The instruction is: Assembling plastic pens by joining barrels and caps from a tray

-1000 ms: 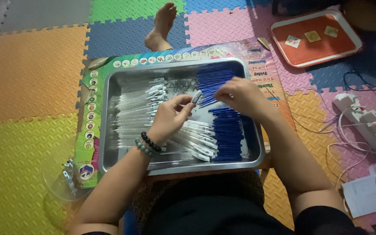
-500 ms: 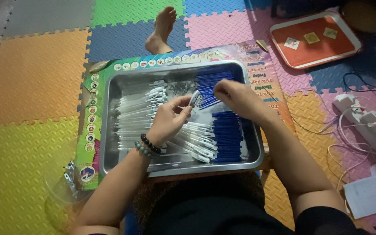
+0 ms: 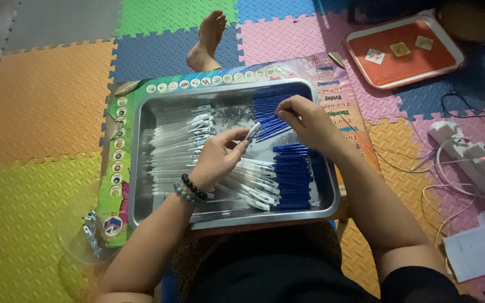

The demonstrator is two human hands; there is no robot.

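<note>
With the left hand (image 3: 215, 160) gripping a clear pen barrel (image 3: 252, 133) and the right hand (image 3: 304, 119) pinched on a blue piece just beside it above the steel tray (image 3: 158, 112), assembly appears partway: finished pens (image 3: 265, 179) lie stacked, while many loose barrels (image 3: 178, 148) and blue refills (image 3: 268, 112) remain.

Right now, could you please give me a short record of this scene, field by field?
Left hand: holds a clear pen barrel by its white clip end
Right hand: pinches a thin blue refill
Metal tray: clear barrels left, blue parts right
Under tray: colourful chart
Floor: foam mats
Nearby: red tray, power strip
</note>
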